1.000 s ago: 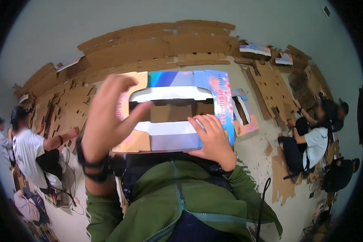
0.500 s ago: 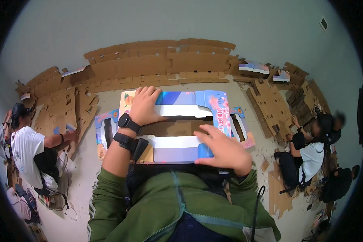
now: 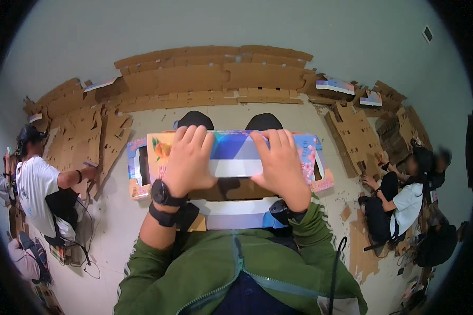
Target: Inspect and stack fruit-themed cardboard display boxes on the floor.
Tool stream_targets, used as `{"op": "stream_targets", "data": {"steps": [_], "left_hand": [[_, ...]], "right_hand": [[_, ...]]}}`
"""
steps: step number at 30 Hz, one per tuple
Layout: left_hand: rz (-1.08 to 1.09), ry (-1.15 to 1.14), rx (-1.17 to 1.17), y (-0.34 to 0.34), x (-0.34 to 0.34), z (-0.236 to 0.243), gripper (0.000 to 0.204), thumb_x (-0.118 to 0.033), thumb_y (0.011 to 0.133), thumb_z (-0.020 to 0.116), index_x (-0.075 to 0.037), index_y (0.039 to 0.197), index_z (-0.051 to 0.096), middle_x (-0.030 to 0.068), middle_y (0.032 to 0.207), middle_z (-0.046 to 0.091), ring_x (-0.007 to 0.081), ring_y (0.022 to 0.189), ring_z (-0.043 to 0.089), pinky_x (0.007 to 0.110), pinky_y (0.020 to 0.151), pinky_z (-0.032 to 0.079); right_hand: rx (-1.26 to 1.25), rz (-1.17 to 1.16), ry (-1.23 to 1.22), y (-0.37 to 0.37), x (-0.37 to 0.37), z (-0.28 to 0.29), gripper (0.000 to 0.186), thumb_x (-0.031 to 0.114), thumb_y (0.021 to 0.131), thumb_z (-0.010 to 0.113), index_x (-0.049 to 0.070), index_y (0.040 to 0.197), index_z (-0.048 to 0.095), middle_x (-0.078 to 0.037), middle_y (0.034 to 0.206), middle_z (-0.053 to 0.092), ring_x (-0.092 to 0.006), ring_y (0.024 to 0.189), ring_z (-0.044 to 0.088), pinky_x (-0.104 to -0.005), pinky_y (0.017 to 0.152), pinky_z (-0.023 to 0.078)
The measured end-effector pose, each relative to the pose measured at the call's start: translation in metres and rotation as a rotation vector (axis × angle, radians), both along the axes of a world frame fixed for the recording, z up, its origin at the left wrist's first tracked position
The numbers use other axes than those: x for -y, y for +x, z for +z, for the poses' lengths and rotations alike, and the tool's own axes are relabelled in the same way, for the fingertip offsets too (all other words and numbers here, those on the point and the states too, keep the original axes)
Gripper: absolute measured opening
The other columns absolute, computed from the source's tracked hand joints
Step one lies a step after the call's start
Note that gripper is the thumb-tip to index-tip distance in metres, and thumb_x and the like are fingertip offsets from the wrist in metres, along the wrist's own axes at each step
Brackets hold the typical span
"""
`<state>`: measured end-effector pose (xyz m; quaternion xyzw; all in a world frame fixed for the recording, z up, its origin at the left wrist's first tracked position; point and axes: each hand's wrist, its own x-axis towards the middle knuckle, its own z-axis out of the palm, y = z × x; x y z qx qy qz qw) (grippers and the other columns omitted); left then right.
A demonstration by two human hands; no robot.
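In front of me sits a printed cardboard box [image 3: 236, 149], coloured blue, purple and yellow with a peach and pink blossoms, its top open in the middle. My left hand [image 3: 188, 160] grips the left part of its far top panel, fingers over the far edge and thumb at the opening. Farther right, my right hand [image 3: 282, 167] holds the same panel in the same way. Black straps with small devices circle both wrists. Through the opening, brown cardboard shows inside. Similar printed side parts with dark slots [image 3: 143, 167] stick out left and right beneath the box.
Brown cardboard sheets [image 3: 184, 79] lean along the far wall. More flattened cardboard lies at left [image 3: 71, 142] and right [image 3: 350, 137]. A person in a white shirt [image 3: 39, 184] sits left; another [image 3: 407, 197] sits right. Two dark rounded shapes [image 3: 196, 120] show beyond the box.
My right hand has moved from the near right side of the opening to the far panel. The far panel has come lower and nearer, and the dark rounded shapes now show behind it.
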<state>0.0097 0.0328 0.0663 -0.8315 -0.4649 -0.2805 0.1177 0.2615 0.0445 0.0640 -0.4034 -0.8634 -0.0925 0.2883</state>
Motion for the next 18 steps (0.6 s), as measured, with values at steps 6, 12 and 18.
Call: {"op": "stream_targets", "data": {"steps": [6, 12, 18], "left_hand": [[0.041, 0.125, -0.061, 0.007, 0.050, 0.009, 0.062, -0.026, 0.058, 0.075, 0.000, 0.113, 0.066, 0.0129, 0.103, 0.061, 0.0331, 0.101, 0.060, 0.049, 0.102, 0.043], [0.086, 0.217, -0.149, 0.011, 0.074, 0.007, 0.058, -0.026, 0.067, 0.071, 0.001, 0.118, 0.068, 0.0141, 0.113, 0.067, 0.0316, 0.108, 0.065, 0.051, 0.103, 0.044], [0.092, 0.245, -0.095, 0.012, 0.070, 0.002, 0.072, -0.027, 0.065, 0.076, 0.000, 0.131, 0.066, 0.0166, 0.126, 0.067, 0.0354, 0.119, 0.065, 0.055, 0.114, 0.041]], "right_hand": [[-0.047, 0.040, 0.150, 0.013, 0.047, 0.000, 0.082, 0.022, 0.054, 0.081, 0.007, 0.132, 0.063, -0.014, 0.116, 0.059, -0.0348, 0.109, 0.059, -0.0535, 0.105, 0.044], [-0.055, 0.017, 0.215, 0.021, 0.071, 0.001, 0.080, 0.028, 0.053, 0.083, 0.008, 0.129, 0.068, -0.013, 0.116, 0.062, -0.0336, 0.110, 0.063, -0.0546, 0.103, 0.050], [-0.055, -0.036, 0.258, 0.019, 0.069, 0.006, 0.079, 0.028, 0.055, 0.083, 0.007, 0.130, 0.073, -0.015, 0.124, 0.065, -0.0346, 0.116, 0.066, -0.0551, 0.108, 0.053]]}}
